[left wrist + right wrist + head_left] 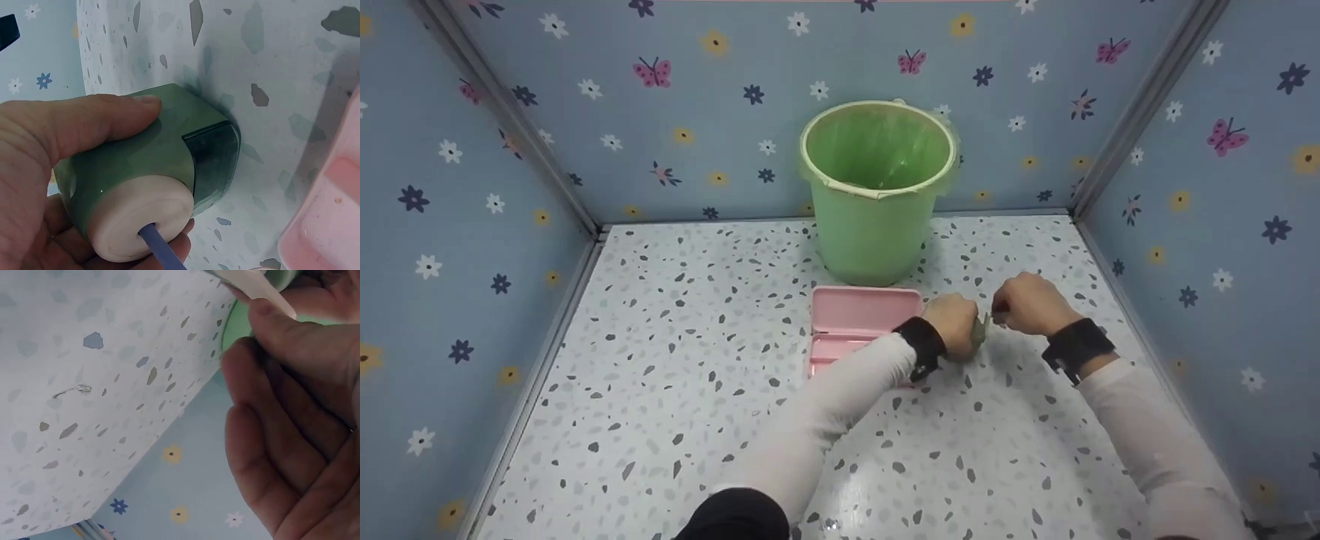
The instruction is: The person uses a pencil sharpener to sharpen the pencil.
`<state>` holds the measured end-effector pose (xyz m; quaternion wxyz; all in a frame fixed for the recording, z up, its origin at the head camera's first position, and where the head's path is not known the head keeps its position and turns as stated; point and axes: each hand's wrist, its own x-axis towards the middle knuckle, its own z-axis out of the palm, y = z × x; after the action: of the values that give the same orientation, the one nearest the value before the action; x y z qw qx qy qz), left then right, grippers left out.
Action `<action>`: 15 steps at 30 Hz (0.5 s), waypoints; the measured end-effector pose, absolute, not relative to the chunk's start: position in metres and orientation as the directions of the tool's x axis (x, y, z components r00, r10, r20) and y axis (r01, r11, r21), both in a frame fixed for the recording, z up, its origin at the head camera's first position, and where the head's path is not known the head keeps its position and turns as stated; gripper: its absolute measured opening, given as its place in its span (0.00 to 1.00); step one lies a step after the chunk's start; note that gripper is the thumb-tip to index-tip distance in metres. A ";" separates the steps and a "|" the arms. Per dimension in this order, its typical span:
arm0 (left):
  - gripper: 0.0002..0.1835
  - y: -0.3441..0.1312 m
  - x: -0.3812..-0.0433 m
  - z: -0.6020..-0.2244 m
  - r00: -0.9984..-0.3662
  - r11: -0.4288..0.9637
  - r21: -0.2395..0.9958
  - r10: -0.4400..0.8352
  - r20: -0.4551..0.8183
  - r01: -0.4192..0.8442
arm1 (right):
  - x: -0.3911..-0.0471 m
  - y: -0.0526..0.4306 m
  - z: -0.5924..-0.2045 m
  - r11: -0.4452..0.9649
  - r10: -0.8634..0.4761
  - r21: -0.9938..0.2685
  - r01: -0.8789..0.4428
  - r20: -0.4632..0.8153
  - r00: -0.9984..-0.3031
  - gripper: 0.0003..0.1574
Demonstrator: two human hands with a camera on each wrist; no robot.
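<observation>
A green pencil sharpener (129, 152) with a pale round front and a dark see-through window is gripped by my left hand (951, 322), thumb along its top. In the left wrist view, a purple pencil (162, 248) sticks out of the hole in that front. My right hand (1035, 304) is at the sharpener's other side, its fingers curled. Thumb and index finger pinch the end of a whitish crank (267, 291); its knob is hidden between them. Left of the sharpener, partly behind my left forearm, lies an open pink pencil case (866, 309).
A green bucket (870, 232) with a liner stands behind the pencil case, near the back wall. Flowered blue panels enclose the white speckled surface (675, 337) on three sides. A small curly scrap (74, 390) lies on that surface in the right wrist view.
</observation>
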<state>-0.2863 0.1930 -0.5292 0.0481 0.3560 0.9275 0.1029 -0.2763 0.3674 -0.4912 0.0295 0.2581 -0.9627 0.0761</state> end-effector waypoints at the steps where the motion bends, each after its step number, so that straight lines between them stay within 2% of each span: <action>1: 0.09 0.193 -0.286 -0.529 -0.743 0.724 0.242 0.669 -0.021 0.646 | -0.280 0.368 -0.494 0.863 -0.478 -0.139 -0.485 0.085 -0.874 0.06; 8: 0.09 0.190 -0.282 -0.527 -0.743 0.711 0.325 0.669 -0.040 0.623 | -0.296 0.370 -0.515 0.897 -0.399 -0.218 -0.385 -0.024 -0.916 0.08; 15: 0.10 0.188 -0.284 -0.529 -0.763 0.729 0.333 0.645 -0.044 0.598 | -0.299 0.369 -0.532 0.903 -0.348 -0.285 -0.322 -0.047 -0.936 0.09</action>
<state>-0.2838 0.1879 -0.5293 0.0786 0.3354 0.9265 0.1511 -0.2995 0.3689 -0.5320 -0.0486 0.1720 -0.9742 0.1379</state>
